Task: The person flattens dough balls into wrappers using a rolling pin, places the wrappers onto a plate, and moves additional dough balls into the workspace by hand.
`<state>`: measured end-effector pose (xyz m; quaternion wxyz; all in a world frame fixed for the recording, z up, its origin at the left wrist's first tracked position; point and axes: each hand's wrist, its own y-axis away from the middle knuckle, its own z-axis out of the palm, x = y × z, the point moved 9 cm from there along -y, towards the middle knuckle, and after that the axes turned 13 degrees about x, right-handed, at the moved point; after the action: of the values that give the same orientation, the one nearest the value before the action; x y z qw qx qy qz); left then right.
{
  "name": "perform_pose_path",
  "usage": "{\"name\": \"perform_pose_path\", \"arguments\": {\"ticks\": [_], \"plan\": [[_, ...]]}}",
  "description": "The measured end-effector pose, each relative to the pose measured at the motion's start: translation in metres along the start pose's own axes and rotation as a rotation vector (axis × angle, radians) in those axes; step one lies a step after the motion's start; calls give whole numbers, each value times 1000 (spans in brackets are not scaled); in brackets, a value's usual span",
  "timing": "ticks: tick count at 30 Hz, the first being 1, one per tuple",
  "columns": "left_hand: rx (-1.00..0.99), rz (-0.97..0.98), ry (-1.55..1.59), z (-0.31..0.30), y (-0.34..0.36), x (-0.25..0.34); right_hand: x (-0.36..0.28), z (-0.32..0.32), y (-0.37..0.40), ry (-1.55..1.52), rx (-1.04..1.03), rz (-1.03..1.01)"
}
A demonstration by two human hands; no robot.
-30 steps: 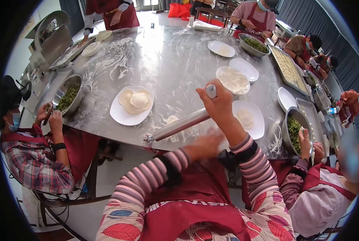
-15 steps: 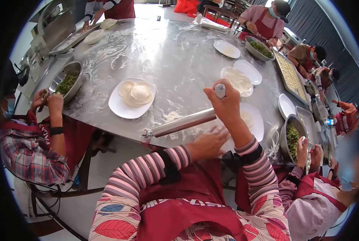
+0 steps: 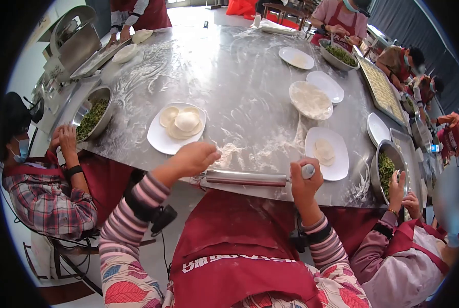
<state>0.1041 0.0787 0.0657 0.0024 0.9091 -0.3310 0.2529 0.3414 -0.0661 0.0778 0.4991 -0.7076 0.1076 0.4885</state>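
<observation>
A metal rolling pin [image 3: 246, 178] lies crosswise along the near edge of the steel table. My right hand [image 3: 306, 182] is wrapped round its grey right handle [image 3: 307, 171]. Above the pin's left end is my left hand [image 3: 191, 158], its fingers bent together beside a patch of loose flour [image 3: 230, 154]; whatever they hold, if anything, is hidden. Beyond that hand, a white plate [image 3: 156, 136] bears several round dough wrappers [image 3: 187, 122]. To the right of the pin, another white plate [image 3: 340, 169] has thin wrappers [image 3: 324, 152] on it.
A flour-dusted plate [image 3: 310, 100] sits farther back on the right. Bowls of chopped green filling stand at left [image 3: 92, 118] and right [image 3: 386, 169], each beside a co-worker. A tray [image 3: 381, 87] of small pale pieces lies at the right edge. More people work around the table.
My left hand has moved left, away from my right forearm, to the pin's left end. The rolling pin has come down from a tilt to nearly level, with my right hand lower.
</observation>
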Motion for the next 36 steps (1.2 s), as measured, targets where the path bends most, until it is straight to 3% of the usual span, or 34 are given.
{"name": "perform_pose_path", "arguments": {"ticks": [2, 4, 6, 7, 8, 10, 11, 12, 14, 15, 17, 18, 20, 23, 27, 30, 33, 36], "plan": [[-373, 54, 127, 55, 0, -6, 2, -7, 10, 44, 14, -71], [-405, 161, 25, 72, -13, 13, 13, -14, 19, 50, 28, -41], [-410, 225, 449, 75, -35, 47, 23, -20, 26, -18, 37, 35], [-593, 185, 390, 76, -33, 61, 22, -21, 27, -12, 29, 19], [-600, 195, 390, 84, -38, 70, 22, -22, 28, -4, 39, 19], [-875, 198, 351, 120, -28, 80, 23, -20, 29, -39, 30, 83], [-703, 340, 228, 123, -43, 86, 21, -19, 28, -36, 36, 79], [-701, 346, 226, 128, -54, 94, 20, -18, 27, -53, 47, 69], [-413, 416, 88, 120, -94, 113, 18, -19, 27, -70, 64, 62], [-417, 421, 84, 121, -98, 122, 13, -19, 26, -59, 59, 11], [-306, 737, -131, 120, -92, 153, 8, -19, 24, -43, 56, -42], [-307, 742, -129, 132, -92, 153, 3, -19, 24, -38, 54, -85], [-137, 1147, -17, 145, -69, 177, -2, -19, 20, -32, 52, -131], [-150, 1263, 8, 159, -57, 191, -9, -16, 16, -81, 18, -128], [-173, 1060, -69, 181, -88, 194, -1, -13, 12, -131, -6, -125], [-21, 952, -71, 174, -118, 189, 3, -11, 8, -73, -1, -136], [-97, 683, -162, 172, -137, 158, 5, -12, 9, -89, -6, -120], [-45, 597, -272, 154, -124, 124, 1, -14, 12, -130, -19, -120]]}}
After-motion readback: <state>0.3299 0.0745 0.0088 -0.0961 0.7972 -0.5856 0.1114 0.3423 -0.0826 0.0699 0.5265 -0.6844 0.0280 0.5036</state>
